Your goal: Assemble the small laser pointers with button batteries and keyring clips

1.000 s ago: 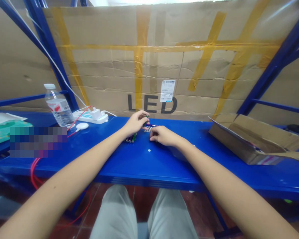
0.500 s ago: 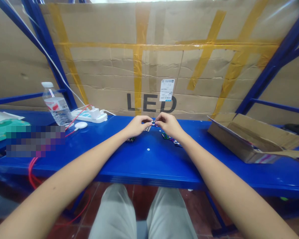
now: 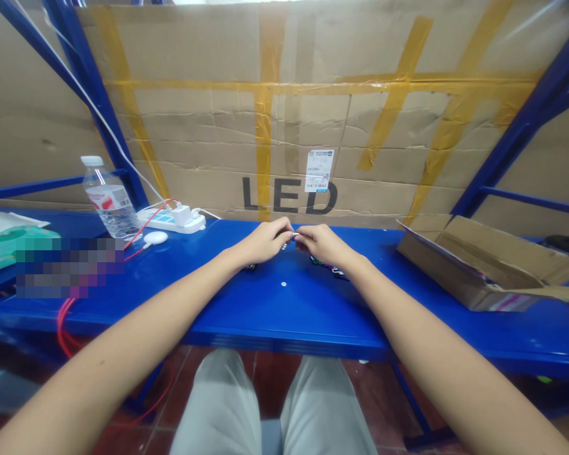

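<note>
My left hand (image 3: 268, 240) and my right hand (image 3: 323, 243) meet above the blue table. Their fingertips pinch a small silvery metal piece (image 3: 294, 234), too small to identify. An orange-brown bit (image 3: 302, 248) shows under my right fingers; whether it joins the piece I cannot tell. Small shiny metal bits (image 3: 283, 247) lie beside my left thumb, mostly covered. Behind my right wrist is a row of small coloured clips (image 3: 337, 272), green, purple and white, shaped like carabiners. Under my left wrist some dark small pieces (image 3: 250, 266) peek out.
An open cardboard box (image 3: 459, 268) stands on the blue table (image 3: 284, 316) at the right. Leftward are a water bottle (image 3: 111, 202), a white power strip (image 3: 164, 219), a round white puck (image 3: 155, 238) and red cables (image 3: 64, 322). A large cardboard sheet (image 3: 208, 145) rises behind.
My right hand has dropped slightly and its fingers have curled more, with an orange-brown bit now showing below them. My left hand now covers more of the metal bits.
</note>
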Action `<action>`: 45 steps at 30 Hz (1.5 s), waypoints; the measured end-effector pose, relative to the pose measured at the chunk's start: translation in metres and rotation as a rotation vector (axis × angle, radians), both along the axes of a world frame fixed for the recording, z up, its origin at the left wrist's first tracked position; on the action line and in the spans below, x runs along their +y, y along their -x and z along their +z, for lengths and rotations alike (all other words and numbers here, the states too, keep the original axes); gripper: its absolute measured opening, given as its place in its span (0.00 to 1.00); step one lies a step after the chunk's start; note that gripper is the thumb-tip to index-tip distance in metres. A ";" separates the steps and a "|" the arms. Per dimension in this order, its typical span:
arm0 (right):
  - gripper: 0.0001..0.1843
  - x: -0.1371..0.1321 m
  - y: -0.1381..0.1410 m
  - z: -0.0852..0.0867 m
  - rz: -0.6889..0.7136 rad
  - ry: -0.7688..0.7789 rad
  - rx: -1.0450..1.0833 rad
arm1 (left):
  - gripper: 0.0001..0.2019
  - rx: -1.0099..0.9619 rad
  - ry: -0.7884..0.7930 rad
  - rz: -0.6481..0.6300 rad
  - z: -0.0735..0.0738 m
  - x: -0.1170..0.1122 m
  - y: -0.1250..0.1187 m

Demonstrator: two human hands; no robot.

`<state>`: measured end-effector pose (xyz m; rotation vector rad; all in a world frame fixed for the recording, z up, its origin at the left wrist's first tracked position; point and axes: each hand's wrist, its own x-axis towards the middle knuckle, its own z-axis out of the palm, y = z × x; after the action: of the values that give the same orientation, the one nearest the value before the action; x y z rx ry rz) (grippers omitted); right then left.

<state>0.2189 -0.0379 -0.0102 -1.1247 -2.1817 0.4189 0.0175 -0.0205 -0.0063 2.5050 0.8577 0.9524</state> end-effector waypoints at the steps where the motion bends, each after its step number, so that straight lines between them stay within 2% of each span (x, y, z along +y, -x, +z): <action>1: 0.15 -0.001 -0.001 0.001 0.011 -0.017 -0.035 | 0.08 0.033 -0.010 0.008 0.001 -0.001 0.000; 6: 0.15 -0.004 -0.003 0.002 0.037 -0.080 -0.136 | 0.06 0.048 -0.027 0.006 0.000 -0.003 0.001; 15: 0.12 0.000 -0.010 0.001 0.092 0.001 -0.104 | 0.02 -0.062 -0.030 -0.058 -0.001 -0.005 -0.001; 21: 0.11 -0.005 -0.008 0.005 0.088 -0.040 -0.157 | 0.03 0.082 0.007 -0.054 0.003 -0.009 0.001; 24: 0.12 -0.005 -0.007 0.006 0.091 -0.001 -0.162 | 0.05 0.132 0.004 -0.052 0.004 -0.011 0.001; 32: 0.16 -0.005 -0.008 0.006 0.107 0.211 -0.067 | 0.04 0.072 -0.109 -0.061 0.001 -0.009 0.001; 37: 0.17 -0.006 -0.009 0.010 0.100 0.186 -0.048 | 0.05 0.044 -0.090 -0.066 0.001 -0.010 -0.002; 41: 0.17 -0.006 -0.010 0.011 0.090 0.126 -0.093 | 0.06 0.139 -0.038 -0.029 0.000 -0.012 -0.003; 45: 0.20 -0.005 -0.012 0.011 0.123 0.187 -0.061 | 0.03 0.112 -0.079 -0.037 0.000 -0.012 -0.003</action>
<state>0.2309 -0.0430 0.0005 -1.1171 -2.3109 0.6628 0.0209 -0.0326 -0.0066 2.6539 0.8184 0.8571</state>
